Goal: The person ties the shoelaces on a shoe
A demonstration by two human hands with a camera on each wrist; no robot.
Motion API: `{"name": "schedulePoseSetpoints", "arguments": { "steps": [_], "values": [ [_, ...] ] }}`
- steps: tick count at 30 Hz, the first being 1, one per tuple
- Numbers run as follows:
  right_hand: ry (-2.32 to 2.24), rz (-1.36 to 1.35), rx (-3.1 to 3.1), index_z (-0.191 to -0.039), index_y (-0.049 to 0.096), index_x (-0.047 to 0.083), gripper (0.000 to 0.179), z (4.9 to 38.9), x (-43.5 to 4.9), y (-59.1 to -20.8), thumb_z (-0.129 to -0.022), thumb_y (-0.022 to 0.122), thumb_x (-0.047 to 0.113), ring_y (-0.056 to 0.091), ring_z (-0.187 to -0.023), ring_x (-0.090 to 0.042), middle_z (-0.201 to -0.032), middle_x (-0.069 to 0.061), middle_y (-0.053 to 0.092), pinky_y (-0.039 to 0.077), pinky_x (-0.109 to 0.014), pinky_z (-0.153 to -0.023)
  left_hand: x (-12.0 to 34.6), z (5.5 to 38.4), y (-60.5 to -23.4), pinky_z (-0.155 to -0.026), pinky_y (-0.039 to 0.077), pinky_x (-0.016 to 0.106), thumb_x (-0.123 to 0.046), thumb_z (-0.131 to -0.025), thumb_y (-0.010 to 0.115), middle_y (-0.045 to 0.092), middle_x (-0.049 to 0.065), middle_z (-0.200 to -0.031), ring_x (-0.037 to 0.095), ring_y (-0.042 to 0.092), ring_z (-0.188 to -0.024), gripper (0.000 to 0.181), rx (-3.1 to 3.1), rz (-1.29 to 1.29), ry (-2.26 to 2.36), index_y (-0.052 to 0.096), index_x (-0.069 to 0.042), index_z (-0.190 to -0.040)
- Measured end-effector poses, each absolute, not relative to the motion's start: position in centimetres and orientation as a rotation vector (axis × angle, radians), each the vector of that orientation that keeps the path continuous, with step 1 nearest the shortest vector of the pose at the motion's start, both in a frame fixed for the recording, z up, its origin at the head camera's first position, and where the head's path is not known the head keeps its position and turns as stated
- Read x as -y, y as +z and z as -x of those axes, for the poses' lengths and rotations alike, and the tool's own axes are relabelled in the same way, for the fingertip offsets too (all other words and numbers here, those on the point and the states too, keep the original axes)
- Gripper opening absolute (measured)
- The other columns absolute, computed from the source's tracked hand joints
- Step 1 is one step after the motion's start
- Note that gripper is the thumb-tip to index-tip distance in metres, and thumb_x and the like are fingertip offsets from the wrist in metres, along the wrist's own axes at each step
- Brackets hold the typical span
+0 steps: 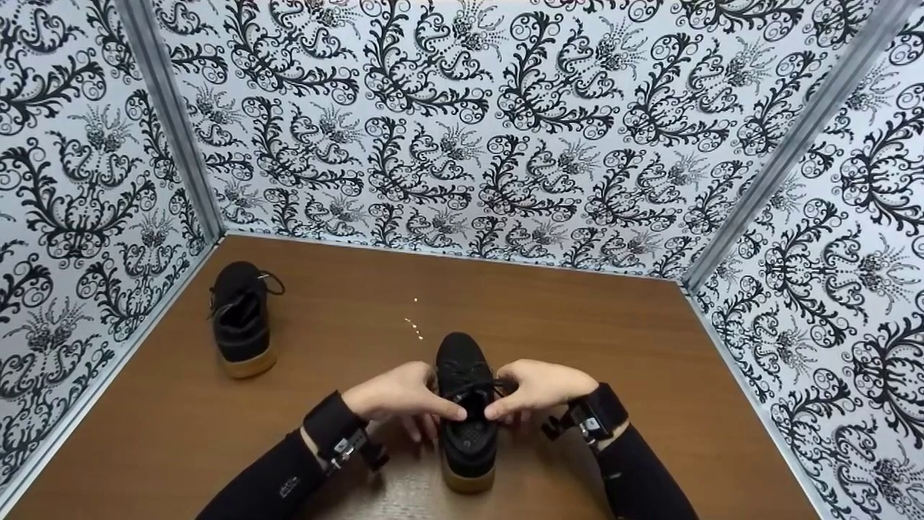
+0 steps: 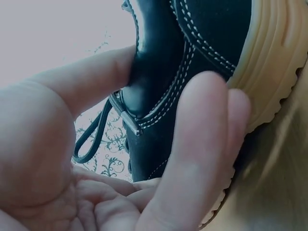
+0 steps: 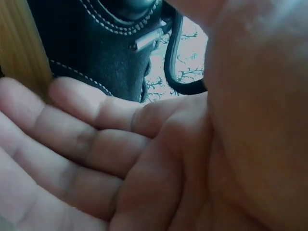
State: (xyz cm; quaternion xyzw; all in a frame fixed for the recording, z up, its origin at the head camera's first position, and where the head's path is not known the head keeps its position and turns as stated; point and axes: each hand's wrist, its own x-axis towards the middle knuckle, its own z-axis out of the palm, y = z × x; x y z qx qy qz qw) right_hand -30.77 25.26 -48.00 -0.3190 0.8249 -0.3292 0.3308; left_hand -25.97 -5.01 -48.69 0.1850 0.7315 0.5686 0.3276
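Note:
A black lace-up shoe with a tan sole stands on the table, toe pointing away from me. My left hand grips its left side, thumb at the inner edge of the opening and fingers along the outside. On the other side my right hand holds it likewise, thumb over the collar. White double stitching and a looped lace with a metal tip show in the left wrist view. The right wrist view has the right fingers extended toward the sole, with the thumb tip out of view.
Another black shoe with the same tan sole stands at the far left of the brown table. Patterned black-and-white panels enclose the back and both sides. Small light spots lie on the tabletop beyond the held shoe.

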Motion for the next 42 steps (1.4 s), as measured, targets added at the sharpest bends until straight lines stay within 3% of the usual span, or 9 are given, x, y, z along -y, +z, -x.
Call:
{"name": "schedulePoseSetpoints", "arguments": {
  "steps": [8, 14, 21, 27, 33, 40, 42],
  "values": [
    [-0.857, 0.833, -2.168, -0.111, 0.073, 0.016, 0.036, 30.2, -24.7, -47.7, -0.100, 0.082, 0.048, 0.081, -0.082, -0.032, -0.092, -0.011, 0.082, 0.063, -0.034, -0.070, 4.9, 25.7, -49.1, -0.055, 0.065, 0.036, -0.024, -0.087, 0.093, 0.081, 0.021, -0.092, 0.043, 0.081, -0.078, 0.042, -1.935, -0.460, 1.515, 0.071, 0.000, -0.114],
    [-0.834, 0.814, -2.261, -0.107, 0.069, 0.014, 0.029, 29.7, -23.8, -47.5, -0.095, 0.079, 0.039, 0.080, -0.079, -0.030, -0.092, -0.005, 0.081, 0.062, -0.035, -0.068, 5.1, 25.5, -49.2, -0.055, 0.064, 0.034, -0.017, -0.087, 0.088, 0.080, 0.022, -0.091, 0.041, 0.081, -0.075, 0.039, -1.929, -0.463, 1.565, 0.070, 0.003, -0.115],
    [-0.838, 0.844, -2.380, -0.104, 0.066, 0.014, 0.020, 30.4, -22.0, -47.8, -0.092, 0.073, 0.029, 0.077, -0.076, -0.023, -0.087, 0.001, 0.078, 0.060, -0.031, -0.066, 5.9, 25.6, -49.0, -0.055, 0.065, 0.038, -0.012, -0.087, 0.082, 0.077, 0.019, -0.089, 0.028, 0.077, -0.066, 0.033, -2.079, -0.425, 1.623, 0.065, 0.003, -0.112],
    [-0.949, 0.735, -2.414, -0.108, 0.065, 0.010, 0.022, 31.5, -20.1, -47.3, -0.095, 0.072, 0.026, 0.075, -0.074, -0.030, -0.091, -0.004, 0.075, 0.063, -0.040, -0.065, 6.7, 26.2, -49.0, -0.059, 0.066, 0.047, -0.015, -0.091, 0.078, 0.071, 0.020, -0.092, 0.030, 0.074, -0.067, 0.037, -2.221, -0.296, 1.687, 0.057, 0.005, -0.114],
    [-1.159, 0.585, -2.418, -0.115, 0.064, 0.001, 0.029, 33.1, -17.4, -47.5, -0.096, 0.073, 0.021, 0.077, -0.074, -0.037, -0.098, -0.014, 0.073, 0.067, -0.052, -0.067, 7.8, 27.6, -49.6, -0.065, 0.060, 0.038, -0.017, -0.091, 0.078, 0.070, 0.015, -0.099, 0.022, 0.067, -0.075, 0.037, -2.558, -0.241, 1.683, 0.066, 0.007, -0.116],
    [-1.236, 0.531, -2.645, -0.110, 0.069, 0.005, 0.029, 34.1, -13.4, -47.2, -0.094, 0.074, 0.029, 0.070, -0.081, -0.025, -0.100, -0.008, 0.072, 0.060, -0.040, -0.076, 9.9, 28.8, -49.3, -0.069, 0.059, 0.035, -0.016, -0.095, 0.075, 0.072, 0.016, -0.106, 0.024, 0.069, -0.079, 0.043, -2.703, -0.122, 1.792, 0.070, 0.009, -0.129],
    [-1.267, 0.518, -2.681, -0.110, 0.070, 0.006, 0.029, 34.3, -12.3, -47.3, -0.094, 0.074, 0.030, 0.067, -0.087, -0.022, -0.102, -0.007, 0.072, 0.056, -0.038, -0.082, 10.5, 29.0, -49.1, -0.078, 0.060, 0.039, -0.016, -0.096, 0.074, 0.073, 0.019, -0.112, 0.028, 0.071, -0.090, 0.044, -2.726, -0.085, 1.830, 0.070, 0.009, -0.133]
  ]
}}
